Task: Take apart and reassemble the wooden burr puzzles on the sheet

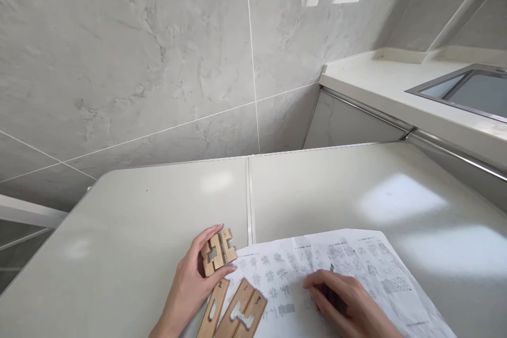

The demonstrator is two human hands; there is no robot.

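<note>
My left hand point(189, 278) is closed around a small cluster of notched wooden puzzle pieces point(217, 254), thumb along the near side and fingers at the far side. One piece bears a handwritten mark like a 3. Just below lie a slotted wooden strip point(214, 306) marked 2 and a pair of notched wooden pieces point(242, 310) with number marks, partly cut off by the frame's edge. Over the printed sheet point(273, 274), my right hand point(344, 298) is curled. A small dark tip shows above its fingers; what they hold, if anything, is hidden.
The sheet carries rows of small diagrams and lies on a pale table point(170, 206) with a seam down its middle. Grey tiled wall point(158, 63) stands behind the table. To the right is a white counter point(368, 79) with a metal-rimmed sink point(435, 92).
</note>
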